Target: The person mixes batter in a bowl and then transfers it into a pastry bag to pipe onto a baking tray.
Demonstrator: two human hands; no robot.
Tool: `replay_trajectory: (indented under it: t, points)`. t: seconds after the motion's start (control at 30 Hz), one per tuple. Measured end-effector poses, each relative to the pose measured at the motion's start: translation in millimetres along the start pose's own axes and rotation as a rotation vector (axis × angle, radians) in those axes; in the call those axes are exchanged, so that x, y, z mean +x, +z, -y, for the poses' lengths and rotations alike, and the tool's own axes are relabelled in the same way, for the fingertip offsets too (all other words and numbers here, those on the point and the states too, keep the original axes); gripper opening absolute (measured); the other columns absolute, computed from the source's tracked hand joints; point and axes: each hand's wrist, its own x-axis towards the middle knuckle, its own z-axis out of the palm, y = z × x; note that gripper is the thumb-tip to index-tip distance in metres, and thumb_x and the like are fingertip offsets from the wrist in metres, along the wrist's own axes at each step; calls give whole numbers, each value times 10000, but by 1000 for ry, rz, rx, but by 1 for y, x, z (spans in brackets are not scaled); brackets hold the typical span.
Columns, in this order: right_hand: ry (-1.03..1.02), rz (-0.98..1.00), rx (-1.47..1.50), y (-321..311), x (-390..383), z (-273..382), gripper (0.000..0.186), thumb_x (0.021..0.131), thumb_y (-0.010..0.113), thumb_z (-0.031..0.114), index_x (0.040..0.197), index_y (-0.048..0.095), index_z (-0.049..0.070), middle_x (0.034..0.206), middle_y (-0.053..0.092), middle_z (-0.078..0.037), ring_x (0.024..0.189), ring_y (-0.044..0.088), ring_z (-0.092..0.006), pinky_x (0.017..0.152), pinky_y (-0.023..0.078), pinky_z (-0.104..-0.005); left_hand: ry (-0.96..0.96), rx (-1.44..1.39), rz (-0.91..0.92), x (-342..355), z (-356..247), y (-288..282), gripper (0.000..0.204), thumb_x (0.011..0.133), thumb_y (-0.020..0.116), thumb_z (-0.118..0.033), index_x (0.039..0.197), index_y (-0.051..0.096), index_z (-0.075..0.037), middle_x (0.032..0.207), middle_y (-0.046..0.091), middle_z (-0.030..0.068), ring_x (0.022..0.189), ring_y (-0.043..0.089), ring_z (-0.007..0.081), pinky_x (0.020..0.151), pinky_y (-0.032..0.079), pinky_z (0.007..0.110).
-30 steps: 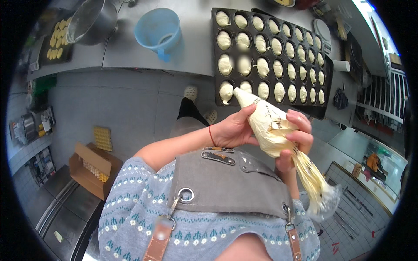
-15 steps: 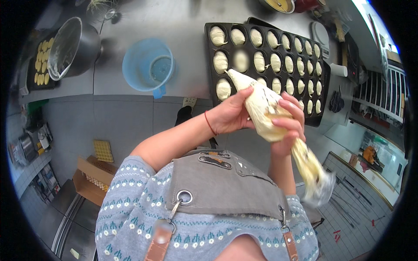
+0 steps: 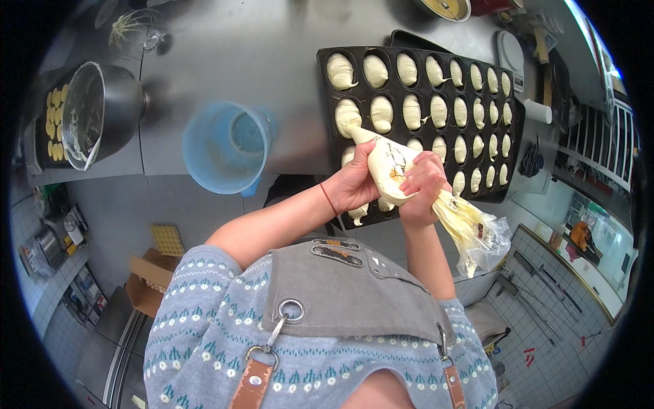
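Both my hands are closed around a piping bag filled with pale yellow batter with dark marks. My left hand grips it near the narrow front end. My right hand squeezes the upper part, and the clear plastic tail hangs out behind it. The bag's tip meets a batter mound in the leftmost cup of the second row from the back. Below it lies a dark baking tray with rows of oval cups holding pale mounds; my hands and the bag hide some near cups.
Left of the tray stands a translucent blue jug on the steel table. Farther left are a metal mixing bowl smeared with batter and a tray of yellow pieces. A whisk lies behind; a white scale is at right.
The bag's tip has come onto the left-column mound, and my right hand has tightened around the bag. The bag's tail has swung slightly left and up. The whole view has shifted, with the table lower.
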Motion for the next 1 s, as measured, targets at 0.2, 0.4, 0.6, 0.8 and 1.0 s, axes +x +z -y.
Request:
replay_trajectory:
  t: [0.2,0.4,0.6,0.8,1.0]
  points:
    - [-189,16,-24,-11,26,23,586,982,459,615,758,571,85,843,648,-92,904,590,-267,894,468,-475,-12,46,6,-9,-4,35,693,989,459,-559,1422,423,-20,1365,564,145,1250,567,256,1113,433,409]
    - [-248,-33,27,-2,65,14,479,981,516,517,922,612,52,1212,603,-252,1172,571,-428,1025,442,-524,190,259,101,9,-36,83,592,999,436,-535,1327,520,-50,1311,609,106,1188,608,230,1053,475,396]
    - [-8,-44,200,49,74,-42,526,1081,320,283,604,460,110,627,566,-7,760,573,-187,964,426,-417,250,114,5,42,-77,41,561,1014,415,-521,1279,529,-40,1241,617,92,1152,614,210,1025,501,367]
    - [49,-112,119,54,77,-42,489,1083,297,261,621,385,130,509,412,10,567,448,-143,831,433,-368,251,62,-7,45,-75,38,585,999,435,-530,1288,519,-29,1270,604,99,1164,608,211,1033,496,357]
    - [-133,-5,184,38,85,-35,393,1040,432,353,760,500,86,722,597,-77,737,563,-218,904,440,-441,200,55,35,46,-73,50,577,1000,446,-519,1269,534,-16,1248,618,106,1146,621,212,1027,502,361]
